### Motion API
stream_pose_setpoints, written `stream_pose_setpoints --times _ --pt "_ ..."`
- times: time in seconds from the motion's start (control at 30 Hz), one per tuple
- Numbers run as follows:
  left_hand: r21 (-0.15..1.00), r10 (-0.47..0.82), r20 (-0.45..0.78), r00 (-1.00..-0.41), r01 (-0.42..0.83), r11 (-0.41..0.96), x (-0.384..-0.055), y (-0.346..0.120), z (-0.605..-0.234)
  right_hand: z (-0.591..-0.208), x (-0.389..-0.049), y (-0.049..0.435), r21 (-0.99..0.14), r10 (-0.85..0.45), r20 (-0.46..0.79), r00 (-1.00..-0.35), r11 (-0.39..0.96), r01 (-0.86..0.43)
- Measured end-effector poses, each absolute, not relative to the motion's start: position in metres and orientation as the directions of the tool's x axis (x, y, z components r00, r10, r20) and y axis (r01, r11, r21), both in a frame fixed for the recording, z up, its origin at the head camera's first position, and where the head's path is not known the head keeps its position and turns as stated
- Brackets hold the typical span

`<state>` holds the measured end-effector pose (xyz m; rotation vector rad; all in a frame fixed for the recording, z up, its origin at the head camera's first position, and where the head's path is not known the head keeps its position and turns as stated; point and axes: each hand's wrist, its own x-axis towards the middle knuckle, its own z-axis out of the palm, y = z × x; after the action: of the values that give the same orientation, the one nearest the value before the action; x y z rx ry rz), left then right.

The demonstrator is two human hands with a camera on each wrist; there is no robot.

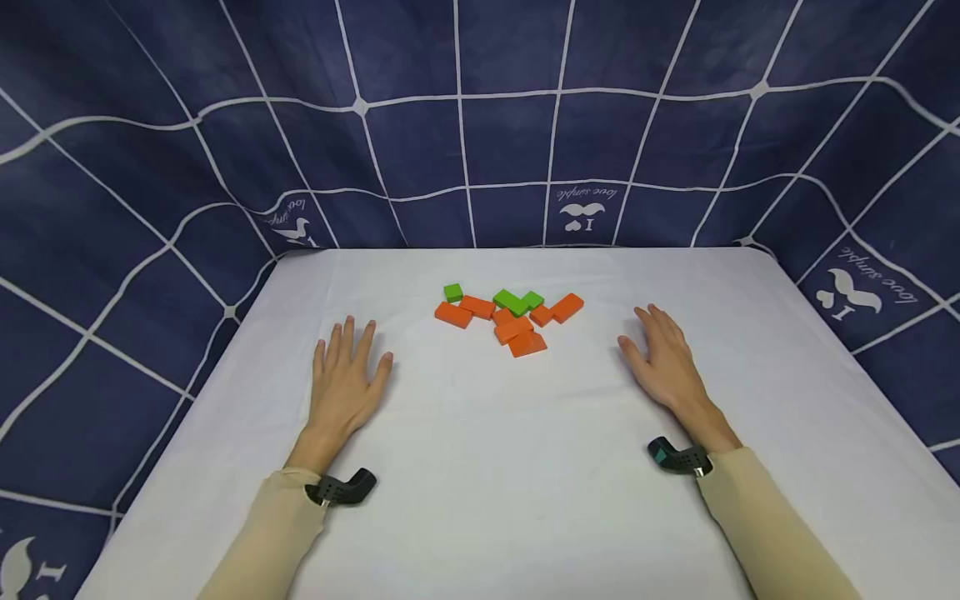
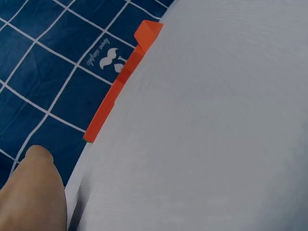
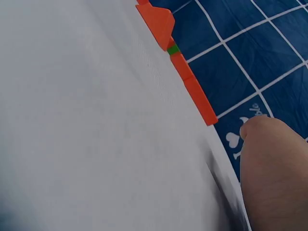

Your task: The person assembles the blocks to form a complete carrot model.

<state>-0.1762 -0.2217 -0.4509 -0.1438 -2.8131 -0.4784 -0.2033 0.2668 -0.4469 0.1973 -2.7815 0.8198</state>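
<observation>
Palm down on the white table, my left hand [image 1: 345, 387] has its fingers spread and holds nothing. Across from it, my right hand [image 1: 663, 358] rests on the cloth with fingers extended, also holding nothing. Between and beyond the hands lies a loose cluster of small blocks. Several are orange, such as the orange block [image 1: 453, 315] nearest my left hand and the orange block [image 1: 567, 307] nearest my right. Green blocks [image 1: 510, 302] sit at the back of the cluster, one small green block [image 1: 453, 292] at its left end. Some blocks lean on or overlap others.
A white cloth [image 1: 480, 467] covers the table. Dark blue fabric with white grid lines [image 1: 502, 142] hangs behind it and along both sides. A black wrist device [image 1: 341, 487] is on the left wrist, and a similar wrist device [image 1: 678, 457] is on the right.
</observation>
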Motion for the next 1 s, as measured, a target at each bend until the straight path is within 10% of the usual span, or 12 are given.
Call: stream_pose_setpoints --times 1.0 --pt "0.442 0.08 0.146 -0.986 0.137 0.887 -0.241 -0.123 -0.447 -0.451 -0.263 0.197 -0.519 -0.063 0.217 -0.974 0.838 -0.17"
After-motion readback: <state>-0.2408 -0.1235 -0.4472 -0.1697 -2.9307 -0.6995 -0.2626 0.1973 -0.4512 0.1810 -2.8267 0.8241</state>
